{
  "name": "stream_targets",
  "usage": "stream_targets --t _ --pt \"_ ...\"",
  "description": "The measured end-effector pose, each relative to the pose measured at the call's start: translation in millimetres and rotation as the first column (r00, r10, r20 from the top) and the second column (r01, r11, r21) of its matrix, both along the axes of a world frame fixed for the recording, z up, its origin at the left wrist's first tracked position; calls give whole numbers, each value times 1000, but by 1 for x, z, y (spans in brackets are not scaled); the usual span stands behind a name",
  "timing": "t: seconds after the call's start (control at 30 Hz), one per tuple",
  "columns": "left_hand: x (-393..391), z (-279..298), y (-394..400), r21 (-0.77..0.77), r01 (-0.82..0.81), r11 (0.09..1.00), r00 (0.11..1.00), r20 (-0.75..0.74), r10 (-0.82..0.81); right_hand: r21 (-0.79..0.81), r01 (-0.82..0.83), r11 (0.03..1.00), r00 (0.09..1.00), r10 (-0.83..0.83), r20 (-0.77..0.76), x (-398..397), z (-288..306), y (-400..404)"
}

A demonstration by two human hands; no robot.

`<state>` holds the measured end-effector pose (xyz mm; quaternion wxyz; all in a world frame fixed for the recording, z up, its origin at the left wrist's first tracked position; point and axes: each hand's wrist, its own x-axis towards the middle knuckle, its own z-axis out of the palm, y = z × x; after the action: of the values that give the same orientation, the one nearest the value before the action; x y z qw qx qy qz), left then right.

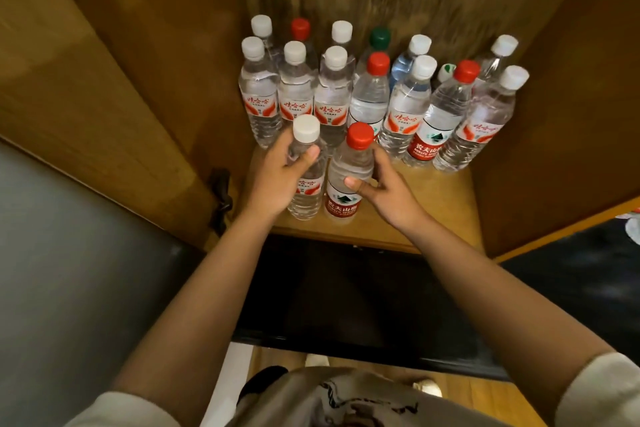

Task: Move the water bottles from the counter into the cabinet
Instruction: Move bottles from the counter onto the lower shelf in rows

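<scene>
Head view, looking down into an open wooden cabinet. On its light wooden shelf stand two clear plastic bottles at the front, touching side by side and both upright. The clear plastic bottle with a white screw cap and a white-and-red label is on the left; the clear plastic bottle with a red screw cap and a red-and-white label is on the right. The left hand has its grip wrapped round the white-capped bottle just under the neck. The right hand has its grip round the shoulder of the red-capped one, thumb on the front. Behind them a cluster of similar clear water bottles stands upright in rows, mostly white-capped, several red, one dark green. Sleeves are pale.
</scene>
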<state>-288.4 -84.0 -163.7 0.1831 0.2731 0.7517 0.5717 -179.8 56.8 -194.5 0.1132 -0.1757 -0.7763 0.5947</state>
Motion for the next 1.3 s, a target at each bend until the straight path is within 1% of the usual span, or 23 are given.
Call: stream_targets --t 0.1,0.2,0.27,0.33,0.43,0.5,0.53,0.6,0.63,0.67,0.7,0.77,0.83,0.93,1.3 --pt "-2 -6 -4 28 -20 999 998 66 18 -42 -11 999 1000 12 9 1 -2 0" --pt "-2 -15 -11 55 -81 995 980 184 69 -118 14 993 1000 -13 8 8 -8 -2" --pt "4 -22 -15 57 -92 994 964 256 75 -172 35 984 999 -30 30 15 -14 -4" --pt "12 -30 -18 59 -113 992 949 303 90 -271 77 959 993 -49 110 22 -18 -7" --pt "23 -42 -21 79 -143 987 905 414 98 -450 144 881 978 -57 201 27 -23 -13" --pt "31 -52 -21 74 -240 968 824 543 162 -522 157 838 979 -61 196 27 -26 -15" --pt "34 -58 -20 39 -308 951 752 622 218 -552 165 818 980 -72 187 26 -27 -16" --pt "40 -63 -19 -46 -400 915 549 788 279 -591 179 787 981 -95 171 23 -27 -17" --pt "41 -64 -18 -53 -414 909 452 855 256 -600 182 779 981 -103 164 20 -27 -18" --pt "42 -65 -16 -33 -413 910 380 902 205 -605 186 774 981 -111 159 19 -26 -19" --pt "42 -64 -14 3 -409 912 342 928 150 -605 188 773 981 -116 157 16 -26 -21" --pt "41 -63 -10 71 -435 898 319 944 80 -599 189 778 981 -121 152 12 -26 -24" --pt "38 -61 -5 104 -466 879 314 948 55 -591 185 785 982 -121 147 8 -27 -27" --pt "31 -60 -2 103 -490 865 304 951 59 -601 180 779 983 -119 140 0 -25 -28" --pt "-13 -52 3 114 -574 811 319 943 93 -646 169 745 985 -99 143 -47 -18 -35"
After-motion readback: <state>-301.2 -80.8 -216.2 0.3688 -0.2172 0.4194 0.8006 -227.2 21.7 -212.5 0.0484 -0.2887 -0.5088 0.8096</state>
